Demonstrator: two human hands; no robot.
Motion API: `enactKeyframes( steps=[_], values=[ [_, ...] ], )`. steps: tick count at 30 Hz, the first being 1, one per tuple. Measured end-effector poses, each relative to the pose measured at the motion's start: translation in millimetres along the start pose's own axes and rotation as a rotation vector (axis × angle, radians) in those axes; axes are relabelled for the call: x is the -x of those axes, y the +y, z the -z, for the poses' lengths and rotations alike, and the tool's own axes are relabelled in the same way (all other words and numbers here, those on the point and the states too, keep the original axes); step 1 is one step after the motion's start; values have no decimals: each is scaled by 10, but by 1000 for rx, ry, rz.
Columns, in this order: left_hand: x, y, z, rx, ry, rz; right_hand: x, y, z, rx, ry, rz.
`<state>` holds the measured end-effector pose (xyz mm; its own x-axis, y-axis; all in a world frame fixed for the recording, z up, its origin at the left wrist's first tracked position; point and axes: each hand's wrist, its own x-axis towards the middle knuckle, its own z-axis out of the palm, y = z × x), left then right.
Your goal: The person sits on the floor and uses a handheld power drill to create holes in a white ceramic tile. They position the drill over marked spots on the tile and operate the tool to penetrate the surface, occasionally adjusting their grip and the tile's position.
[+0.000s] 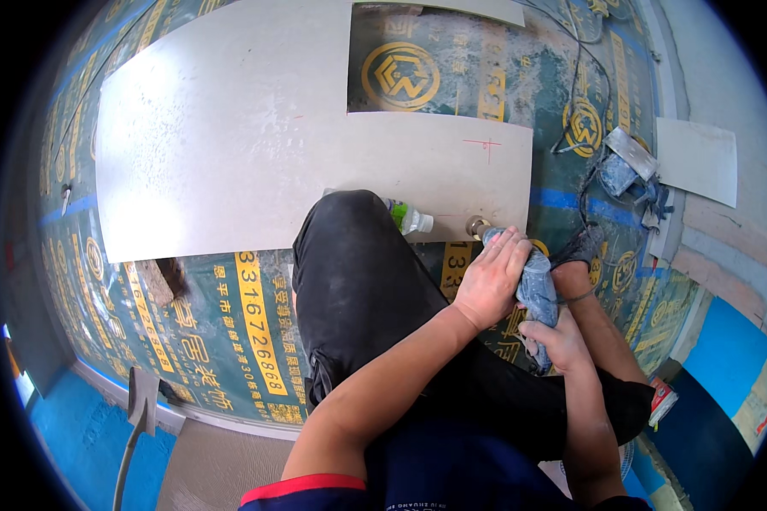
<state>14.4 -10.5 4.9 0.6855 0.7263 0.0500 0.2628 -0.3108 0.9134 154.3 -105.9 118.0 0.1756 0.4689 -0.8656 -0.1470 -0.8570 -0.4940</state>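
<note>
A dusty grey-blue angle grinder [538,288] is held in both my hands, low over the near right corner of a large pale tile [222,145]. My left hand [496,277] wraps over its front end, while my right hand [556,339] grips the rear of the body. At the tool's tip, a round metal hole bit [477,226] sits at the tile's surface; whether it is cutting in cannot be seen. Drawn on the tile farther up is a red cross mark [488,145]. Beside my bent knee lies a clear plastic bottle [415,221] with a green label, partly hidden by the knee.
The tile has a rectangular cut-out [435,64] at its far side, showing green printed floor sheeting. A second dusty tool [619,173] lies at right, with black cable [607,94] nearby and a smaller tile [697,160] beyond. A shovel [143,396] stands at lower left.
</note>
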Motion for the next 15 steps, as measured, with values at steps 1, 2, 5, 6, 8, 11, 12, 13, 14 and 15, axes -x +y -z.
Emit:
enactKeyframes(
  steps=[1,2,5,6,8,11,12,13,14,15],
  values=[
    [2,-1,3,-1,-4,1,0,-2,-2,0,3,2],
    [3,-1,6,-1,-7,2,-1,-5,-10,-1,5,3],
    [6,-3,3,0,-8,2,-2,-3,-8,10,0,10],
    [2,-3,5,0,-6,0,-3,-1,-6,14,-3,15],
    [0,-1,8,-3,-10,-2,-2,2,-2,4,-7,15],
    [0,6,18,-1,-10,2,3,-15,-18,3,-5,10],
    [1,9,16,2,-10,4,8,-21,-20,5,-3,8],
    [0,11,14,1,-8,4,7,-14,-14,7,-4,2],
    [-1,12,12,1,-5,4,4,-1,-4,10,-5,-3],
    [0,10,9,0,-3,5,3,6,1,12,-7,-9]
  ],
)
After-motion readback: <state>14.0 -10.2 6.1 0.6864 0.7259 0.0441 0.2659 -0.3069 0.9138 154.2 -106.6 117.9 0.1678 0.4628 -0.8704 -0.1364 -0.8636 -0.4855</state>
